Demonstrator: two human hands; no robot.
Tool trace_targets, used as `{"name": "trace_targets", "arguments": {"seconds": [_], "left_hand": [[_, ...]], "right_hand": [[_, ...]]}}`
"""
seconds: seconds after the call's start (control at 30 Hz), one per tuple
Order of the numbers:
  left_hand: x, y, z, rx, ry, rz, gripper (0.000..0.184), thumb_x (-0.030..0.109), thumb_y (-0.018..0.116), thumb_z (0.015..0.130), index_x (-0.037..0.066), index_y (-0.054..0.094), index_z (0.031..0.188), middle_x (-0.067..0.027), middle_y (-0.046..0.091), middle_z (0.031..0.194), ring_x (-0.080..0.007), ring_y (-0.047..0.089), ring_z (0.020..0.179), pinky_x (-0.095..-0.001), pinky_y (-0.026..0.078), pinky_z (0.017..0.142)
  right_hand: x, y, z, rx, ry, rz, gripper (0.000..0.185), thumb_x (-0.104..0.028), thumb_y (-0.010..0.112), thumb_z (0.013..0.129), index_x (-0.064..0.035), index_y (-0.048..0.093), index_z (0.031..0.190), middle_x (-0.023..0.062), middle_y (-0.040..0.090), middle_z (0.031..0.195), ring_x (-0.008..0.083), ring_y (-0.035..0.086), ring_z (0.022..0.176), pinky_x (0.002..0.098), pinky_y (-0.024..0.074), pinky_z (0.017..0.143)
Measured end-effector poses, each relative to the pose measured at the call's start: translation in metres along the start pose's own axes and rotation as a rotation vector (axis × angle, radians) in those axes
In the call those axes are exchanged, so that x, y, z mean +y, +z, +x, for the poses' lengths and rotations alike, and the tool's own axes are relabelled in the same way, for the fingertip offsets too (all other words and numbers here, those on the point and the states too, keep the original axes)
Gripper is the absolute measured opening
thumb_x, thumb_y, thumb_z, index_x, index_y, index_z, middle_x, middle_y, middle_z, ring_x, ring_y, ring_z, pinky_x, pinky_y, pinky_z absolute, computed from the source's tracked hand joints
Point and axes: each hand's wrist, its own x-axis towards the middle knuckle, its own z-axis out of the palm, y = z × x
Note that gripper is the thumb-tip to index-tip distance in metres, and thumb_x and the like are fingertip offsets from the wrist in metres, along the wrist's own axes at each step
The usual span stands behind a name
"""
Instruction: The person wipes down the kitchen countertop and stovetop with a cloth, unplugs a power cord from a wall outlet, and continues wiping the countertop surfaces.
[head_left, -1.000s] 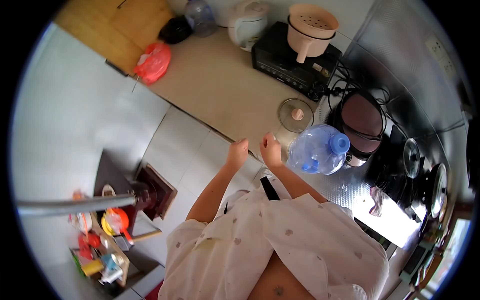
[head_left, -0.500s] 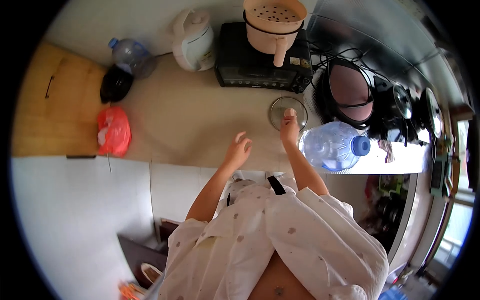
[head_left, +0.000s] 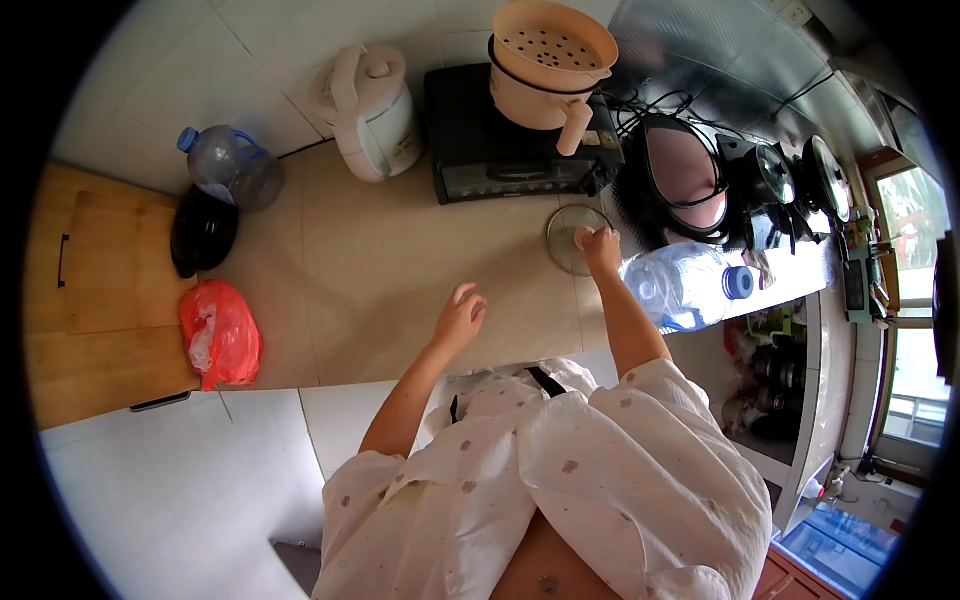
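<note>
A round glass lid with a pinkish knob lies on the beige counter, below the black toaster oven. The fingers of my right hand are closed round the knob. Just right of that forearm, a large clear bottle with a blue cap lies on its side. My left hand hovers over the counter's front part, empty, its fingers apart and slightly curled.
On the oven stands a pink pot with a strainer insert. A white kettle, a second bottle, a black bowl and a red plastic bag are to the left. Black pans stand at the right.
The view has turned towards the counter. My right hand has reached forward from near the counter's front edge and closed on the lid's knob. My left hand has opened from a closed shape.
</note>
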Motion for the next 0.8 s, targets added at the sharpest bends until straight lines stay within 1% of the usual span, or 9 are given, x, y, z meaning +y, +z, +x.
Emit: {"name": "trace_targets", "arguments": {"seconds": [0.17, 0.27, 0.3, 0.43, 0.5, 0.57, 0.63, 0.73, 0.8], "left_hand": [[-0.005, 0.003, 0.001, 0.017, 0.023, 0.051, 0.010, 0.012, 0.059, 0.077, 0.008, 0.057, 0.087, -0.0109, 0.045, 0.120, -0.0298, 0.052, 0.099, -0.0365, 0.046, 0.078], [-0.003, 0.005, 0.003, 0.048, 0.015, 0.020, 0.010, 0.012, 0.059, 0.077, 0.008, 0.057, 0.086, -0.0108, 0.046, 0.119, -0.0299, 0.051, 0.102, -0.0367, 0.046, 0.079], [-0.001, 0.006, 0.004, 0.092, 0.051, 0.042, 0.009, 0.012, 0.059, 0.077, 0.009, 0.057, 0.085, -0.0105, 0.046, 0.119, -0.0287, 0.054, 0.095, -0.0363, 0.047, 0.074], [0.010, 0.007, 0.011, 0.089, 0.051, 0.037, 0.009, 0.011, 0.059, 0.077, 0.008, 0.056, 0.085, -0.0101, 0.047, 0.117, -0.0273, 0.056, 0.089, -0.0363, 0.047, 0.069], [0.013, 0.010, 0.017, 0.143, 0.059, 0.055, 0.009, 0.010, 0.059, 0.077, 0.008, 0.056, 0.085, -0.0100, 0.049, 0.113, -0.0270, 0.057, 0.086, -0.0358, 0.047, 0.069], [0.006, 0.013, 0.025, 0.200, 0.066, 0.071, 0.009, 0.009, 0.059, 0.076, 0.007, 0.057, 0.085, -0.0099, 0.052, 0.109, -0.0267, 0.058, 0.083, -0.0354, 0.047, 0.068], [-0.006, 0.014, 0.036, 0.319, -0.001, -0.052, 0.009, 0.008, 0.058, 0.077, 0.006, 0.056, 0.086, -0.0108, 0.055, 0.099, -0.0229, 0.059, 0.074, -0.0340, 0.047, 0.067], [0.000, -0.001, 0.048, 0.340, -0.128, -0.120, 0.008, 0.005, 0.056, 0.077, 0.005, 0.054, 0.086, -0.0111, 0.053, 0.089, -0.0246, 0.056, 0.071, -0.0335, 0.046, 0.064], [-0.006, -0.008, 0.058, 0.394, -0.093, -0.096, 0.008, 0.005, 0.056, 0.077, 0.005, 0.055, 0.086, -0.0108, 0.054, 0.088, -0.0238, 0.056, 0.070, -0.0329, 0.046, 0.064]], "right_hand": [[-0.020, -0.008, 0.008, -0.096, 0.106, -0.009, 0.034, -0.023, 0.044, 0.075, 0.0049, 0.055, 0.090, 0.0235, 0.056, 0.101, 0.0382, 0.054, 0.096, 0.0441, 0.0439, 0.081], [-0.018, -0.004, 0.010, -0.112, 0.037, -0.029, 0.037, -0.023, 0.041, 0.073, 0.0072, 0.054, 0.089, 0.0256, 0.056, 0.101, 0.0404, 0.055, 0.094, 0.0448, 0.0449, 0.080], [-0.017, -0.002, 0.009, -0.108, 0.036, -0.023, 0.037, -0.023, 0.041, 0.073, 0.0072, 0.054, 0.089, 0.0256, 0.056, 0.101, 0.0404, 0.055, 0.094, 0.0448, 0.0449, 0.080], [-0.014, 0.004, -0.006, -0.076, -0.124, -0.018, 0.031, -0.023, 0.043, 0.076, 0.0032, 0.056, 0.086, 0.0220, 0.057, 0.093, 0.0378, 0.058, 0.085, 0.0425, 0.0493, 0.072], [-0.019, 0.003, -0.018, -0.094, -0.353, -0.099, 0.027, -0.022, 0.046, 0.075, 0.0018, 0.056, 0.083, 0.0199, 0.057, 0.089, 0.0355, 0.059, 0.080, 0.0404, 0.0505, 0.068], [-0.029, -0.011, -0.041, -0.001, -0.391, -0.078, 0.018, -0.018, 0.050, 0.072, -0.0020, 0.057, 0.078, 0.0153, 0.056, 0.086, 0.0304, 0.058, 0.080, 0.0374, 0.0514, 0.064], [-0.043, -0.044, -0.066, -0.022, -0.734, -0.159, 0.009, -0.014, 0.053, 0.069, -0.0057, 0.056, 0.072, 0.0117, 0.055, 0.083, 0.0263, 0.056, 0.085, 0.0357, 0.0518, 0.062], [-0.054, -0.056, -0.077, -0.037, -0.905, -0.208, 0.005, -0.013, 0.053, 0.069, -0.0078, 0.054, 0.068, 0.0096, 0.053, 0.080, 0.0245, 0.053, 0.089, 0.0342, 0.0519, 0.061], [-0.068, -0.079, -0.083, -0.032, -0.939, -0.149, 0.006, -0.013, 0.053, 0.068, -0.0069, 0.053, 0.069, 0.0102, 0.053, 0.080, 0.0258, 0.055, 0.086, 0.0349, 0.0519, 0.061]]}}
